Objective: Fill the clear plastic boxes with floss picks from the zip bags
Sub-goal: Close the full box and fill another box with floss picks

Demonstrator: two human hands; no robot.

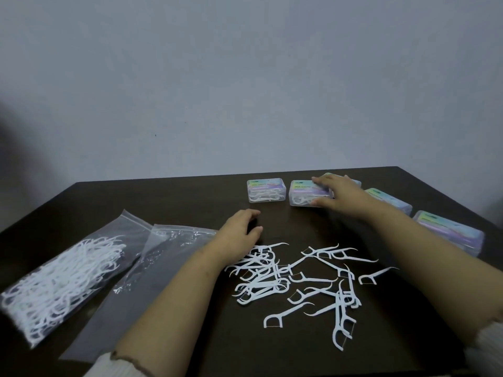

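Several white floss picks (296, 278) lie loose on the dark table (163, 197) in front of me. Along the back right stand several clear plastic boxes with pastel labels. My right hand (337, 194) grips the second box (302, 195), fingers over its lid and thumb at its front; this box holds picks. The box (266, 190) to its left also holds picks and stands untouched. My left hand (239, 227) rests on the table behind the loose picks, fingers loosely curled, holding nothing. At the left lie a zip bag full of picks (62, 281) and an empty zip bag (152, 257).
Two more labelled boxes (389, 200) (449, 232) stand at the right, near the table's right edge, and another is partly hidden behind my right hand. A plain wall rises behind the table. White sleeve cuffs show at both forearms.
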